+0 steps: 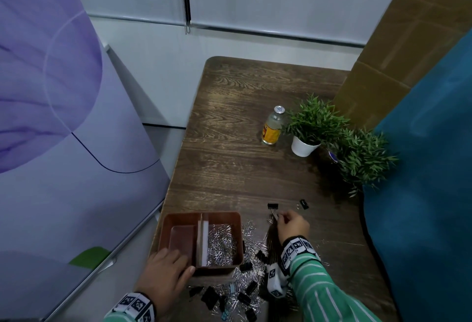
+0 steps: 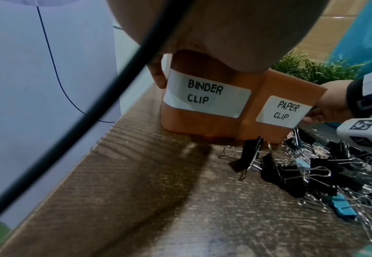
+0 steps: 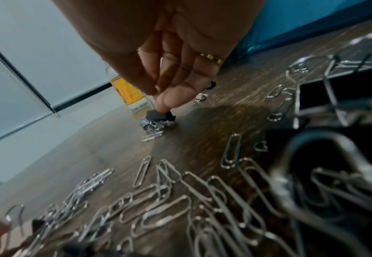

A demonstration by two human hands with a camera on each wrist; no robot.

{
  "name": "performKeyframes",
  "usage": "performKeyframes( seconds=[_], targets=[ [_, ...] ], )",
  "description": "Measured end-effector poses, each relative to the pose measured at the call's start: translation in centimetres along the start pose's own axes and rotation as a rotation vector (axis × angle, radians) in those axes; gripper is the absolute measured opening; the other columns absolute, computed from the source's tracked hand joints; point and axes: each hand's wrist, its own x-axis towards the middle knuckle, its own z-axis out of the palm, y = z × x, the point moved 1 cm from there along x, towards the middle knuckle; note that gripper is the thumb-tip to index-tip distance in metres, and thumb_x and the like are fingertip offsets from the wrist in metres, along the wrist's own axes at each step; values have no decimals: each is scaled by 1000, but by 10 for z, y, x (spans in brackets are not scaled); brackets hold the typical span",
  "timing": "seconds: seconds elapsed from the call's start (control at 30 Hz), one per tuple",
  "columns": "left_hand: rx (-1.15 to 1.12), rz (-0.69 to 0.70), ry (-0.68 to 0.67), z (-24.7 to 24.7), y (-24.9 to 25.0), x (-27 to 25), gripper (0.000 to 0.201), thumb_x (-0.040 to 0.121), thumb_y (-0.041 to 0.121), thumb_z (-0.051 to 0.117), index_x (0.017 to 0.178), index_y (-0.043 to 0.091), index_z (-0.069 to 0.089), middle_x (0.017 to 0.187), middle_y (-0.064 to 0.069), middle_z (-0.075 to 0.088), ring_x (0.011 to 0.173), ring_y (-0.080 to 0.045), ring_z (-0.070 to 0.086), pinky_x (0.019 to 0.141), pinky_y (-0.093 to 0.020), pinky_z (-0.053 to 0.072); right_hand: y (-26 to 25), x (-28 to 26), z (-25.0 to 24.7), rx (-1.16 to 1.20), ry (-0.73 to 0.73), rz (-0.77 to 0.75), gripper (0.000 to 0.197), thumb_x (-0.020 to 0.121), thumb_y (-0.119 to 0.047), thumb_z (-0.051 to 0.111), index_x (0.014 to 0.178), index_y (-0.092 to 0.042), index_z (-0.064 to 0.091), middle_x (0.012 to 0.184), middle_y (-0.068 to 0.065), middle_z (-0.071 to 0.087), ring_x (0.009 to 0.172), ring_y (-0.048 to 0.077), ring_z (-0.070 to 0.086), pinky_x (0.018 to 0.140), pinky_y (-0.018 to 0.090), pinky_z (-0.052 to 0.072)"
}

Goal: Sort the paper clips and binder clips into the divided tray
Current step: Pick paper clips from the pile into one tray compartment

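Observation:
A brown divided tray (image 1: 238,238) stands at the table's near left, labelled "BINDER CLIP" (image 2: 205,95) and "PAPER CLIP" (image 2: 284,111). Its right compartment holds paper clips (image 1: 221,245); the left one looks bare. My left hand (image 1: 178,263) grips the tray's near left corner, thumb over the front wall (image 2: 207,125). Loose paper clips (image 3: 158,200) and black binder clips (image 1: 209,296) lie heaped in front and to the right of the tray. My right hand (image 1: 281,217) reaches beyond the heap, its fingertips (image 3: 165,102) pinched on a small black binder clip (image 3: 158,116) on the table.
Another small binder clip (image 1: 304,203) lies just past my right hand. Farther back stand a bottle (image 1: 272,127) and two potted plants (image 1: 310,127). Teal fabric (image 1: 421,194) and cardboard (image 1: 408,40) border the right side; a purple panel (image 1: 51,91) stands beyond the table's left edge.

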Motion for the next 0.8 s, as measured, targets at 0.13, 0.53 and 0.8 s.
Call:
performKeyframes(
  seconds=[0.13,0.53,0.8],
  targets=[
    [2,2,-1,-1,1,0,29,98,53,38,80,33,48,80,13,49,73,-16,46,66,-35,42,4,0,1,166,57,52,8,93,-18,67,93,-22,74,83,-2,70,86,26,70,78,35,59],
    [9,-9,-12,-1,1,0,29,98,54,38,81,33,49,81,13,49,74,-15,46,67,-35,42,16,-7,29,-318,-212,-223,57,90,-23,57,145,-35,48,149,3,45,125,29,54,101,41,53],
    [10,-7,-10,-2,2,-1,29,98,54,39,81,32,49,80,12,49,74,-16,47,67,-36,43,11,-12,18,-430,-186,-329,48,91,-27,60,139,-26,55,150,2,40,133,30,39,109,39,45]
  ],
)
